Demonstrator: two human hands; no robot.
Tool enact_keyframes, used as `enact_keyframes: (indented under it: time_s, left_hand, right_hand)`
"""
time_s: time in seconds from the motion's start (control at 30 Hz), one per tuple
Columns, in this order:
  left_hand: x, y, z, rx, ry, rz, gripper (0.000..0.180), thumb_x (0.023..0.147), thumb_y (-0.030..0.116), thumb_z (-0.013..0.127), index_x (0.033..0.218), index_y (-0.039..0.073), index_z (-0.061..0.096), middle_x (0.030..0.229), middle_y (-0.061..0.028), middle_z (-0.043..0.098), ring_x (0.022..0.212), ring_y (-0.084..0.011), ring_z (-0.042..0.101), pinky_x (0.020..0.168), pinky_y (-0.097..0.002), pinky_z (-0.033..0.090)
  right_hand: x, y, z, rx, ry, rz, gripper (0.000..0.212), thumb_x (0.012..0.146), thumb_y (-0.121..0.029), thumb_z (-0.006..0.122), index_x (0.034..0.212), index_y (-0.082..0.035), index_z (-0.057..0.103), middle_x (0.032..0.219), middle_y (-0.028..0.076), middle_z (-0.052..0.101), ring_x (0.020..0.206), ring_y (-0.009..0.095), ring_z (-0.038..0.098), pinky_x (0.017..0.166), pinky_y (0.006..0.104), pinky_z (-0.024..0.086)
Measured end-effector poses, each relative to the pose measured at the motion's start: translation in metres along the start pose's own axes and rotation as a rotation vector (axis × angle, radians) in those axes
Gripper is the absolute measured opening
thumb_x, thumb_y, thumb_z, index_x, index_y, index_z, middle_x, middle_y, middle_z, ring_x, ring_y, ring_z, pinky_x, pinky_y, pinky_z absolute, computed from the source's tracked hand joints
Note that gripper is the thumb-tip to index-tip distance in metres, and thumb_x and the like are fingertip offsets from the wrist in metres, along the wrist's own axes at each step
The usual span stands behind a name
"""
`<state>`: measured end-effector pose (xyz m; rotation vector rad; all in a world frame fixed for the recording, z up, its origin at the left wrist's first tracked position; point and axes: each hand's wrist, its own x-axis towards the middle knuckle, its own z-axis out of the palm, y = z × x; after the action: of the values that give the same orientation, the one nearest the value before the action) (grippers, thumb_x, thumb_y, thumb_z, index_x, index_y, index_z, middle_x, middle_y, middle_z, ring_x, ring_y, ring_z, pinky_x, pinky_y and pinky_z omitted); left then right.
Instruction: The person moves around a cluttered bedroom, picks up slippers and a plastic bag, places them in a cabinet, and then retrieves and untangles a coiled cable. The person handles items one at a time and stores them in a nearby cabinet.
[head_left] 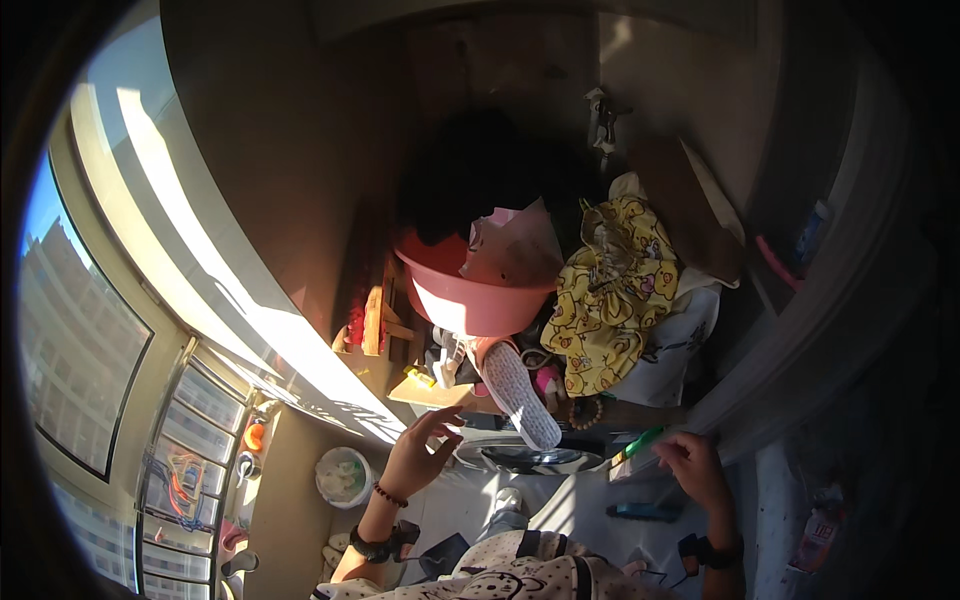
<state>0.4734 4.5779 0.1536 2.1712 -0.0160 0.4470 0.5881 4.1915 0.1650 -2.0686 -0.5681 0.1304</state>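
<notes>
Left hand [425, 455] half open and empty, I have it near a pinkish shoe [520, 395] with a pale, textured sole, which tilts sole-outward before a round pink plastic basin [478, 300], perhaps because there is little flat room around it. My right hand [692, 465], loosely bent and part open, visibly holds nothing near a slim green stick [637, 444]; whether they touch, I cannot tell.
</notes>
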Motion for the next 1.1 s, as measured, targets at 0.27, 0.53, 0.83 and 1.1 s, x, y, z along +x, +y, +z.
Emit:
enact_keyframes:
  time_s: [0.27, 0.53, 0.83, 1.1]
  left_hand:
    - [0.068, -0.034, -0.055, -0.071, -0.028, -0.086, 0.033, 0.083, 0.005, 0.062, 0.116, 0.007, 0.059, 0.070, -0.0042, 0.066, 0.068, -0.0165, 0.066, 0.065, -0.0280, 0.050]
    - [0.114, -0.060, -0.076, 0.195, 0.001, 0.185, 0.042, 0.075, 0.010, 0.072, 0.115, 0.010, 0.060, 0.113, -0.0048, 0.062, 0.091, -0.0215, 0.062, 0.078, -0.0318, 0.050]
    - [0.131, -0.076, -0.072, 0.264, 0.085, 0.090, 0.046, 0.070, 0.002, 0.073, 0.113, 0.006, 0.058, 0.108, -0.0086, 0.062, 0.089, -0.0227, 0.063, 0.079, -0.0322, 0.050]
    - [0.135, -0.086, -0.062, 0.205, 0.109, -0.017, 0.051, 0.069, -0.008, 0.068, 0.116, 0.005, 0.054, 0.103, -0.0096, 0.063, 0.078, -0.0185, 0.064, 0.069, -0.0303, 0.052]
  right_hand:
    - [0.162, -0.138, 0.025, -0.229, 0.029, -0.398, 0.015, 0.088, -0.011, 0.059, 0.084, 0.002, 0.066, 0.072, 0.010, 0.065, 0.062, 0.016, 0.063, 0.053, 0.0288, 0.048]
    - [0.331, -0.197, 0.051, -0.689, -0.265, -0.444, 0.036, 0.082, -0.012, 0.065, 0.117, -0.006, 0.057, 0.109, 0.012, 0.060, 0.101, 0.026, 0.058, 0.089, 0.0354, 0.046]
    - [0.437, -0.174, 0.087, -0.896, -0.528, -0.335, 0.065, 0.074, -0.021, 0.073, 0.131, -0.005, 0.046, 0.118, 0.017, 0.057, 0.112, 0.029, 0.054, 0.093, 0.0361, 0.045]
    - [0.432, -0.149, 0.077, -0.757, -0.671, -0.279, 0.027, 0.073, -0.013, 0.073, 0.098, -0.004, 0.066, 0.090, 0.011, 0.066, 0.084, 0.026, 0.064, 0.074, 0.0355, 0.050]
